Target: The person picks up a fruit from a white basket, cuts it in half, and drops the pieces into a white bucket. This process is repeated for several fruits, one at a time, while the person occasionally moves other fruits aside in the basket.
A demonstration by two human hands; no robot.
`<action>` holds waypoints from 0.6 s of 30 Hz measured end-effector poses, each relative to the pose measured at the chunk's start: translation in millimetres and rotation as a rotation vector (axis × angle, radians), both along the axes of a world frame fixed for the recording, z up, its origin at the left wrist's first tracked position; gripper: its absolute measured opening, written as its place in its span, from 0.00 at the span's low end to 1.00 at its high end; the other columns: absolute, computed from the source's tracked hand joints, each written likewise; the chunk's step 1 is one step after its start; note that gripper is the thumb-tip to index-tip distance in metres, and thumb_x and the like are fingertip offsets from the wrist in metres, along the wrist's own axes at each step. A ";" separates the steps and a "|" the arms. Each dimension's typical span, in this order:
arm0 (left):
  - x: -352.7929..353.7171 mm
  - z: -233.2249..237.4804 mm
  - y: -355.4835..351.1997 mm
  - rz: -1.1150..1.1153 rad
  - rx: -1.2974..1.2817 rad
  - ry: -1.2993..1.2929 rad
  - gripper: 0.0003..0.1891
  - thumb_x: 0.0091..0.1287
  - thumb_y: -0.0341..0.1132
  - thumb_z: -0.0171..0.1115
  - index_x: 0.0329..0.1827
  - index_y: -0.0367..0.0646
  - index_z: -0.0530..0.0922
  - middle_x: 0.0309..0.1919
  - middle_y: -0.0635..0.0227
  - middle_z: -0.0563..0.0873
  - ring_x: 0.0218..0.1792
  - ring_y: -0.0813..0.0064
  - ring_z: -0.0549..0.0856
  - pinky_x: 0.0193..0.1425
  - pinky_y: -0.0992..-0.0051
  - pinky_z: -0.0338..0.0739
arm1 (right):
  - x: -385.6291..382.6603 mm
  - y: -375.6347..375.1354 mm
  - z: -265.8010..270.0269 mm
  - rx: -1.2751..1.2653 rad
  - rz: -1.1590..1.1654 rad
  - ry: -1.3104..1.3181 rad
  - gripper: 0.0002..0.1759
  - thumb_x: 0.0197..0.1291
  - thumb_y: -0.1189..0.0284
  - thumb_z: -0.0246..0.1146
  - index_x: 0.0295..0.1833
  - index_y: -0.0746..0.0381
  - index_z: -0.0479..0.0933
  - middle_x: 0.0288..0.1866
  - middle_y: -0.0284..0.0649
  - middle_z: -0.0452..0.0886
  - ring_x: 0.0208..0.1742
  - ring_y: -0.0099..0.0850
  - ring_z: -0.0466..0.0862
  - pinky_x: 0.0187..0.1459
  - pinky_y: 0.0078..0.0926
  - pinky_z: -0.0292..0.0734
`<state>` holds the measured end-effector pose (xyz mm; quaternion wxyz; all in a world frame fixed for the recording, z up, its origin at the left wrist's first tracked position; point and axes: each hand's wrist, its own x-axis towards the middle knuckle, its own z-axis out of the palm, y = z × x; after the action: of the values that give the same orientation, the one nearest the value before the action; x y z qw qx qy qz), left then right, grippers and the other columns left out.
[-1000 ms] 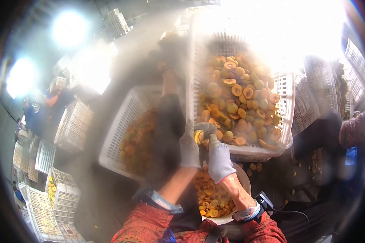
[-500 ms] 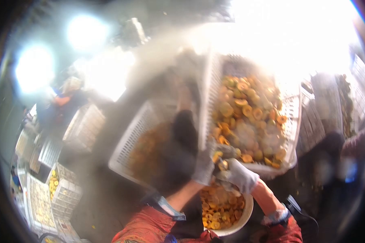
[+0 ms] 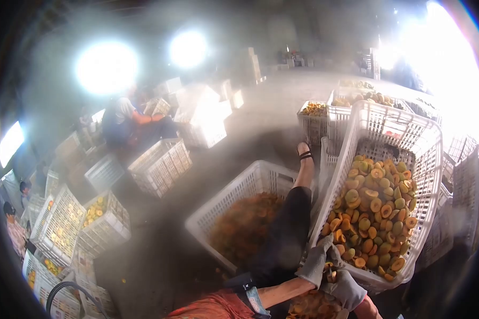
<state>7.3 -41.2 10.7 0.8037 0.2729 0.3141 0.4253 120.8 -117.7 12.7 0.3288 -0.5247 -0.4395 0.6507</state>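
Note:
Both of my hands wear grey-white gloves and meet at the near corner of a white slatted crate (image 3: 434, 212). My left hand (image 3: 315, 264) is closed, its fingers bent around a small orange-yellow piece of fruit (image 3: 331, 275). Against the same piece my right hand (image 3: 347, 290) is closed too, with its fingertips partly hidden. The crate holds many halved orange and greenish fruits (image 3: 375, 212) that look like apricots or yellow peaches. Below my hands, more fruit halves (image 3: 314, 305) show in a container, mostly cut off by the frame's bottom edge.
Left of my outstretched leg (image 3: 287, 228) stands a white crate (image 3: 199, 220) with blurred orange fruit. More fruit crates (image 3: 104, 223) are stacked at far left. Another person (image 3: 127, 119) sits among crates in the back left. Bright lights and haze wash out parts of the view.
The view has swung up and left, so my hands and the crates appear lower and further right. The haze over the fruit crate has thinned. My hands stay together at the fruit piece.

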 end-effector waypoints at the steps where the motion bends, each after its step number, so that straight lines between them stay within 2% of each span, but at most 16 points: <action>1: -2.7 4.4 -2.4 0.000 -0.002 0.002 0.21 0.71 0.49 0.52 0.24 0.45 0.76 0.17 0.69 0.78 0.23 0.79 0.79 0.25 0.77 0.70 | -3.8 -1.0 -9.7 0.149 -0.023 -0.067 0.19 0.53 0.75 0.66 0.51 0.64 0.74 0.31 0.32 0.82 0.28 0.24 0.79 0.32 0.23 0.75; 2: -5.5 9.8 -7.2 -0.018 0.019 0.068 0.23 0.71 0.50 0.51 0.21 0.45 0.74 0.14 0.68 0.76 0.21 0.78 0.78 0.25 0.76 0.70 | -7.8 -1.9 -22.0 0.297 -0.045 -0.135 0.23 0.51 0.74 0.67 0.54 0.64 0.72 0.31 0.35 0.83 0.28 0.26 0.79 0.33 0.25 0.76; 3: -7.6 16.7 -11.6 -0.036 0.039 0.132 0.25 0.72 0.50 0.50 0.18 0.45 0.73 0.12 0.67 0.75 0.19 0.76 0.78 0.24 0.76 0.70 | 2.3 0.7 -42.9 0.539 0.099 -0.643 0.34 0.48 0.73 0.68 0.61 0.64 0.65 0.29 0.43 0.82 0.27 0.32 0.79 0.34 0.29 0.76; 4: -6.1 14.8 -13.0 -0.036 0.036 0.129 0.25 0.72 0.50 0.50 0.18 0.45 0.73 0.12 0.67 0.75 0.19 0.76 0.78 0.24 0.76 0.70 | -1.5 -2.4 -44.2 0.536 0.101 -0.645 0.34 0.48 0.73 0.68 0.61 0.64 0.65 0.29 0.43 0.82 0.27 0.32 0.79 0.34 0.29 0.76; 6: -0.7 11.0 -16.3 0.038 0.064 0.286 0.26 0.72 0.50 0.50 0.16 0.45 0.73 0.12 0.68 0.75 0.16 0.75 0.76 0.22 0.76 0.69 | -10.5 -7.5 -41.9 0.542 -0.051 -0.849 0.41 0.46 0.72 0.68 0.66 0.64 0.57 0.27 0.47 0.80 0.25 0.33 0.77 0.33 0.30 0.75; 8: -2.0 13.8 -19.7 0.022 0.024 0.274 0.26 0.72 0.50 0.51 0.16 0.45 0.73 0.12 0.68 0.76 0.15 0.75 0.76 0.21 0.76 0.68 | -6.4 -5.0 -31.7 0.633 -0.015 -0.776 0.43 0.47 0.73 0.67 0.68 0.64 0.54 0.28 0.47 0.81 0.26 0.35 0.79 0.31 0.31 0.75; 10: -2.8 12.7 -23.1 0.013 -0.016 0.261 0.27 0.71 0.51 0.51 0.15 0.44 0.73 0.12 0.68 0.76 0.14 0.75 0.75 0.19 0.77 0.67 | 2.0 -4.1 -1.5 0.038 0.211 -0.110 0.46 0.48 0.75 0.67 0.71 0.59 0.51 0.29 0.48 0.81 0.27 0.41 0.81 0.31 0.33 0.75; 11: -2.1 8.8 -24.3 0.003 0.012 0.255 0.26 0.71 0.51 0.52 0.16 0.44 0.74 0.13 0.68 0.77 0.14 0.75 0.75 0.19 0.77 0.67 | -11.7 -14.5 24.6 0.172 0.096 -0.148 0.35 0.49 0.72 0.66 0.66 0.54 0.65 0.30 0.51 0.82 0.31 0.47 0.82 0.33 0.38 0.76; 12: 0.0 3.8 -26.7 -0.013 0.033 0.251 0.25 0.71 0.50 0.52 0.18 0.43 0.74 0.14 0.68 0.77 0.14 0.76 0.76 0.18 0.77 0.67 | -7.8 -12.8 5.8 0.163 0.092 -0.153 0.35 0.49 0.72 0.66 0.66 0.54 0.65 0.30 0.51 0.82 0.31 0.47 0.82 0.33 0.38 0.76; 13: 2.9 -4.1 -26.7 -0.031 0.015 0.246 0.25 0.71 0.50 0.52 0.18 0.43 0.74 0.14 0.68 0.77 0.14 0.76 0.76 0.18 0.77 0.67 | -0.4 -11.6 -30.5 0.362 0.074 -0.481 0.26 0.49 0.69 0.65 0.58 0.55 0.72 0.30 0.51 0.82 0.32 0.48 0.82 0.35 0.40 0.76; 14: 6.5 -12.8 -24.8 0.020 0.082 0.260 0.24 0.71 0.50 0.53 0.20 0.43 0.75 0.14 0.68 0.78 0.14 0.77 0.76 0.18 0.77 0.68 | -2.0 -19.3 -32.1 0.547 0.052 -0.812 0.19 0.49 0.67 0.64 0.50 0.55 0.79 0.31 0.52 0.82 0.34 0.49 0.82 0.36 0.42 0.76; 15: 13.2 -22.4 -27.4 0.057 0.149 0.275 0.22 0.70 0.49 0.53 0.23 0.42 0.76 0.15 0.69 0.79 0.15 0.77 0.77 0.18 0.77 0.69 | -0.6 -22.9 -26.8 0.576 0.204 -1.017 0.12 0.49 0.63 0.63 0.35 0.60 0.83 0.31 0.51 0.82 0.36 0.51 0.81 0.38 0.44 0.76; 16: 9.5 -16.7 -31.1 0.035 0.149 0.326 0.21 0.71 0.49 0.52 0.29 0.40 0.77 0.17 0.69 0.80 0.18 0.78 0.79 0.22 0.76 0.72 | 6.4 -22.1 -45.5 0.610 0.250 -1.001 0.13 0.48 0.65 0.63 0.37 0.61 0.82 0.30 0.52 0.81 0.36 0.52 0.81 0.37 0.44 0.76; 17: 2.5 -36.3 -32.4 -0.027 0.385 0.452 0.21 0.71 0.51 0.50 0.32 0.41 0.77 0.21 0.68 0.82 0.21 0.77 0.80 0.25 0.76 0.72 | 4.6 -24.0 -28.2 0.551 0.299 -0.877 0.13 0.50 0.65 0.64 0.36 0.62 0.82 0.28 0.47 0.83 0.32 0.47 0.83 0.36 0.41 0.77; 18: 2.1 -15.7 -38.2 -0.050 0.165 0.450 0.21 0.71 0.53 0.48 0.33 0.43 0.77 0.24 0.67 0.81 0.27 0.75 0.80 0.28 0.75 0.72 | 1.9 -22.4 10.8 0.224 0.403 -0.758 0.13 0.51 0.68 0.62 0.38 0.66 0.82 0.33 0.52 0.82 0.41 0.46 0.83 0.48 0.34 0.77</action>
<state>9.5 -79.4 -5.0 0.6989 0.4330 0.4426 0.3580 122.8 -140.1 23.5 0.0659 -0.5912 -0.6904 0.4117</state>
